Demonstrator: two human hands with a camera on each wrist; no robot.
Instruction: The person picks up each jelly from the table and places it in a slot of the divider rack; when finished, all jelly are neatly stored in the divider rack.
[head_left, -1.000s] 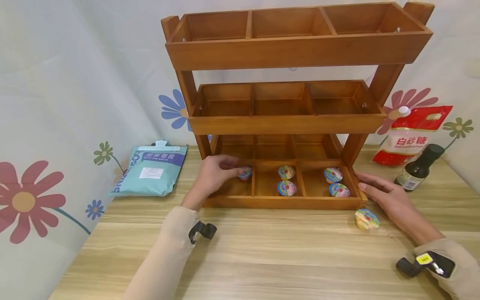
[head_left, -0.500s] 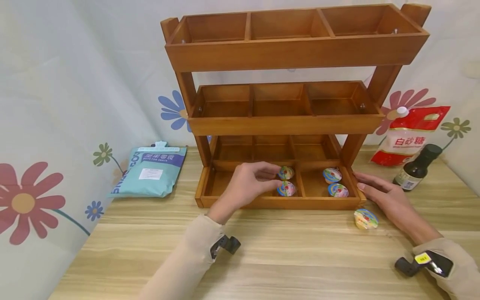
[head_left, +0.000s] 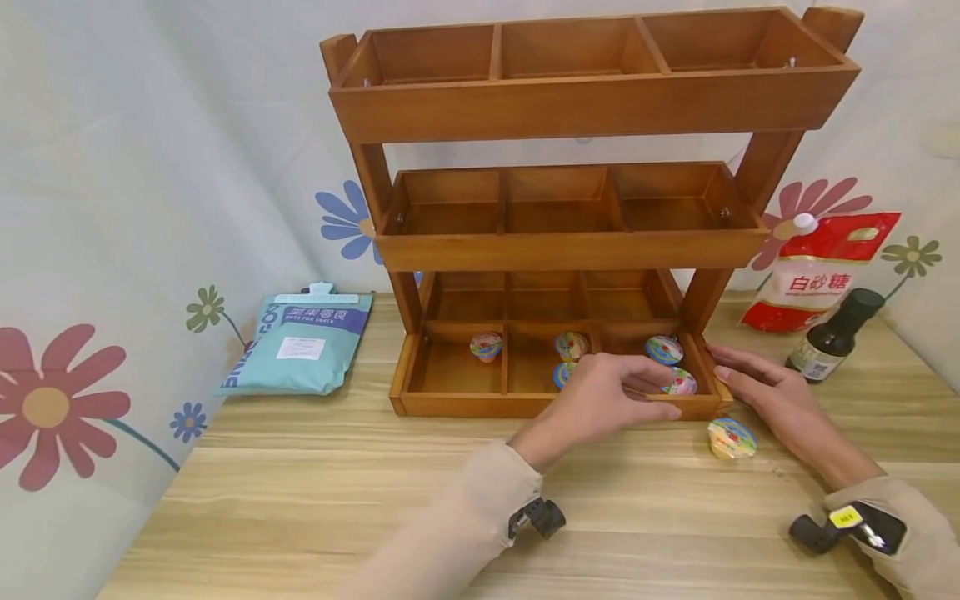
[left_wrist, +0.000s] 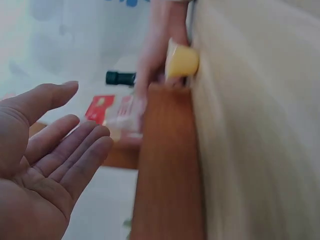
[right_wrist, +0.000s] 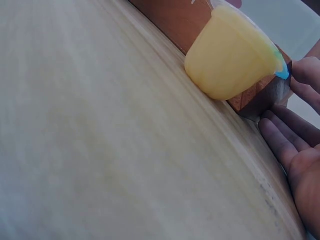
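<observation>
My left hand [head_left: 607,396] is over the front board of the wooden rack's [head_left: 577,250] bottom tier, with nothing between its extended thumb and fingers. It partly hides a jelly cup [head_left: 561,375] in the middle compartment, where another cup [head_left: 572,345] sits behind. One cup [head_left: 486,346] is in the left compartment. The right compartment holds two more, a rear cup [head_left: 664,350] and a front cup [head_left: 682,382] near my left fingers. My right hand [head_left: 783,404] touches the tier's right end. Beside it, a yellow jelly cup [right_wrist: 230,55] lies tilted on the table.
Behind my right hand stand a dark sauce bottle [head_left: 836,333] and a red and white sugar bag [head_left: 821,271]. A teal snack bag [head_left: 300,342] lies left of the rack. The two upper tiers overhang the bottom one.
My left hand has swept right from the cup in the left compartment, across the middle one, to the right compartment's front. That cup stays in place. My right hand has not moved.
</observation>
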